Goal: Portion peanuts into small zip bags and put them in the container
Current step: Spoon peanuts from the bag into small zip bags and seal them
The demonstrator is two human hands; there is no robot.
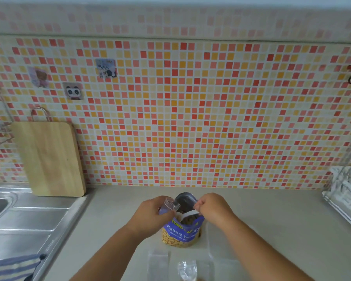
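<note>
A blue foil peanut bag (181, 232) with a clear lower window showing yellow nuts stands upright on the pale beige countertop (272, 220), near the front centre. Its mouth is open. The left hand (152, 213) is closed around a small clear zip bag (169, 204), held at the left of the peanut bag's mouth. The right hand (212, 208) pinches a white strip (187, 213) at the right of the bag's top edge; whether this strip is a tear-off or a seal flap cannot be told.

At the near edge lies a clear plastic container (191, 262), faint against the counter and cut off by the frame, with a crumpled clear bag (186, 269) in or on it; which, cannot be told.

Surroundings: a stainless steel sink drainboard (28, 216) to the left, a blue-and-white striped cloth (14, 266) at its near corner, a light wooden cutting board (49, 157) leaning against the orange, red and white mosaic tiled wall (191, 108), and a white wire dish rack (347, 191) at far right, partly out of frame. Three small stickers (74, 91) sit on the wall, upper left. Nothing stands between the hands and the peanut bag.
</note>
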